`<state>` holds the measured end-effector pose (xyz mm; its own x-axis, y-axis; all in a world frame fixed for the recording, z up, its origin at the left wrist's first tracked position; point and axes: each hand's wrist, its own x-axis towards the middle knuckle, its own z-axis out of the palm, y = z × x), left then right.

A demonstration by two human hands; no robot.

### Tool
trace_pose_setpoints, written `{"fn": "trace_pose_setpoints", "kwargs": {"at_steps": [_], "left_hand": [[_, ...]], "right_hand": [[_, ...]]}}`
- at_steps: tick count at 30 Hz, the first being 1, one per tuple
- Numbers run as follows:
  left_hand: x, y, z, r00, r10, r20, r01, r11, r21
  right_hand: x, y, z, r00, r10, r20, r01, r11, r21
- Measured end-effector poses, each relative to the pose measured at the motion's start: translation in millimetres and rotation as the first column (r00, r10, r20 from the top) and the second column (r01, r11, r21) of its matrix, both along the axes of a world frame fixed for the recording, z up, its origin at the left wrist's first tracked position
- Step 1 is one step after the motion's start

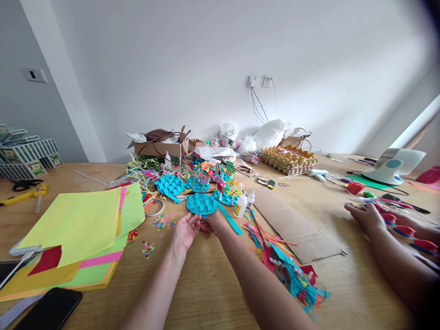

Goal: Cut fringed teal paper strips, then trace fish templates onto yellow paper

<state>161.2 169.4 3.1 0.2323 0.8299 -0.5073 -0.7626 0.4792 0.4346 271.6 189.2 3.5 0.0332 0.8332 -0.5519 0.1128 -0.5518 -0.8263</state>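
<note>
Paper disc (pixel 202 204) (likely light, easily bent) is best held by its rim; left hand (pixel 184 228) is seen there, fingers half open; right hand's (pixel 216 222) hold cannot be told

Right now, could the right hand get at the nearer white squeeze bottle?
Probably yes: the nearer white squeeze bottle stands just beyond and to the right, with a low blue strip between. The right hand seems occupied at the blue woven disc, though.

1 head-worn camera looks forward and down over the near tabletop (pixel 202 293) toward the wall (pixel 172 68).
</note>
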Motion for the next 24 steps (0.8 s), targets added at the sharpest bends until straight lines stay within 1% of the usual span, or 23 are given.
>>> {"fn": "trace_pose_setpoints", "kwargs": {"at_steps": [3,5,8,10,13,16,17,18,19,20,21,22,23,24], "left_hand": [[-2,-5,0.4,1.0,-0.004,-0.024,0.005,1.0,0.012],[-4,-12,2.8,0.999,-0.006,-0.041,0.007,1.0,0.025],[-9,-28,11.8,0.998,-0.002,-0.055,0.006,0.997,0.076],[-15,-45,20.9,0.998,-0.006,-0.059,0.014,0.991,0.133],[-28,-78,36.1,0.995,-0.046,-0.086,0.066,0.967,0.245],[-45,-114,46.9,0.978,-0.125,-0.169,0.178,0.921,0.346],[-51,-124,48.4,0.959,-0.159,-0.233,0.24,0.895,0.376],[-58,-132,48.8,0.903,-0.18,-0.389,0.351,0.832,0.43],[-66,-138,47.9,0.835,-0.16,-0.526,0.433,0.78,0.451],[-75,-141,46.0,0.748,-0.116,-0.654,0.499,0.748,0.438],[-86,-141,43.5,0.642,-0.054,-0.765,0.543,0.737,0.404],[-98,-139,40.5,0.492,0.043,-0.869,0.567,0.742,0.357],[-113,-135,37.6,0.271,0.172,-0.947,0.552,0.779,0.299],[-129,-129,34.8,0.17,0.224,-0.96,0.515,0.81,0.28]], "right_hand": [[5,1,0.4,0.991,0.063,0.12,-0.063,0.998,-0.006],[9,-1,3.4,0.971,0.106,0.216,-0.108,0.994,-0.003],[13,-16,10.1,0.916,0.174,0.361,-0.201,0.979,0.038],[12,-36,13.6,0.866,0.216,0.451,-0.281,0.956,0.082],[6,-75,14.1,0.779,0.237,0.58,-0.406,0.896,0.179],[-2,-112,8.2,0.699,0.213,0.682,-0.519,0.808,0.279],[-5,-121,5.1,0.679,0.205,0.705,-0.547,0.782,0.3],[-8,-129,1.7,0.663,0.199,0.722,-0.572,0.757,0.316],[-10,-134,-1.8,0.649,0.191,0.736,-0.589,0.738,0.329],[-12,-139,-5.4,0.639,0.179,0.748,-0.601,0.723,0.34],[-14,-142,-9.0,0.63,0.168,0.758,-0.611,0.71,0.351],[-16,-144,-12.3,0.623,0.157,0.766,-0.618,0.699,0.359],[-18,-146,-15.5,0.617,0.15,0.773,-0.626,0.689,0.366],[-19,-147,-18.4,0.611,0.146,0.778,-0.635,0.678,0.372]]}}
